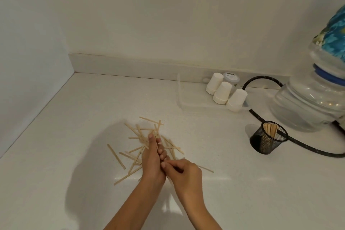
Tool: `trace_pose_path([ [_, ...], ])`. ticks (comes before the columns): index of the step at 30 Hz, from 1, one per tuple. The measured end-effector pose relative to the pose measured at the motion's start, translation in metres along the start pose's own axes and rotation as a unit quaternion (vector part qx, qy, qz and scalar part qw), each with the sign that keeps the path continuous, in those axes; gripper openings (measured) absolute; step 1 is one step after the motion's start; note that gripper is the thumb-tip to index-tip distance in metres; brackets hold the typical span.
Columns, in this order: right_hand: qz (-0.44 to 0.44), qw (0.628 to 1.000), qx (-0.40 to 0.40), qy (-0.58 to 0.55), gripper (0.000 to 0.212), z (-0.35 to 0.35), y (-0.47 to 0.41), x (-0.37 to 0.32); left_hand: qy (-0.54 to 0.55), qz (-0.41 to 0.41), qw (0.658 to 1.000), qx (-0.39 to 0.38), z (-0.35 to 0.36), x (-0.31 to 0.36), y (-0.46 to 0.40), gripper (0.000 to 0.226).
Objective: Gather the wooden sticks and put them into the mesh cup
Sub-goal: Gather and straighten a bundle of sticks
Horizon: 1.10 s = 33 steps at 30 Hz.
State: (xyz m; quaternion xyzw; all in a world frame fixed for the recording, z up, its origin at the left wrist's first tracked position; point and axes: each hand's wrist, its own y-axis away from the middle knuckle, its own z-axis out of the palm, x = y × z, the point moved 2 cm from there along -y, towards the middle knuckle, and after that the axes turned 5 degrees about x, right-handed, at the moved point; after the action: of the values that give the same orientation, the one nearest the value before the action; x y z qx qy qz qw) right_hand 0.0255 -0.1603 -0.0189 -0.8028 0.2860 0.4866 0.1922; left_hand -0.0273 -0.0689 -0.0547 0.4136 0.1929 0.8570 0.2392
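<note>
Sticks point(141, 134) are gripped by left hand point(152, 162) and pinched by right hand point(183, 175), hands touching; mesh cup point(267, 141) well apart.

Nothing here can be read: the lid point(231, 77) of the small tub behind the paper cups point(223, 90), near the counter's back edge, carries a dark mark too blurred to make out, and the bottle's point(315, 89) blue wrap point(334, 37) shows only pattern.
</note>
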Motion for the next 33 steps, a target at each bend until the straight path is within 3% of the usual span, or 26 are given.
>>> trace_pose_path([
  [2,0.051,0.996,0.057,-0.056,0.011,-0.003,0.003,0.002,-0.011,0.036,0.999,-0.011,0.004,0.011,0.000,0.041],
  [4,0.167,0.969,0.091,-0.156,0.021,-0.004,0.004,0.010,-0.021,0.081,0.996,-0.041,0.007,0.023,0.002,0.046],
  [6,0.310,0.898,0.048,-0.308,0.028,0.004,0.005,0.017,-0.057,0.136,0.985,-0.091,0.011,0.034,0.004,0.051],
  [7,0.377,0.841,0.018,-0.387,0.030,0.011,0.007,0.015,-0.084,0.163,0.976,-0.118,0.012,0.039,0.006,0.054],
  [9,0.458,0.754,-0.022,-0.470,0.046,0.022,0.011,0.009,-0.127,0.210,0.956,-0.159,0.014,0.044,0.011,0.057],
  [12,0.463,0.709,-0.025,-0.532,0.040,0.029,0.009,0.002,-0.152,0.249,0.940,-0.176,0.011,0.047,0.018,0.052],
  [25,0.406,0.711,-0.028,-0.574,0.034,0.048,0.022,-0.021,-0.225,0.218,0.937,-0.155,-0.018,0.042,0.012,0.058],
  [29,0.412,0.685,0.008,-0.601,0.030,0.049,0.029,-0.020,-0.258,0.211,0.933,-0.136,-0.026,0.038,0.008,0.057],
  [33,0.417,0.650,0.035,-0.634,0.022,0.043,0.029,-0.018,-0.217,0.202,0.952,-0.084,-0.028,0.029,0.006,0.055],
])
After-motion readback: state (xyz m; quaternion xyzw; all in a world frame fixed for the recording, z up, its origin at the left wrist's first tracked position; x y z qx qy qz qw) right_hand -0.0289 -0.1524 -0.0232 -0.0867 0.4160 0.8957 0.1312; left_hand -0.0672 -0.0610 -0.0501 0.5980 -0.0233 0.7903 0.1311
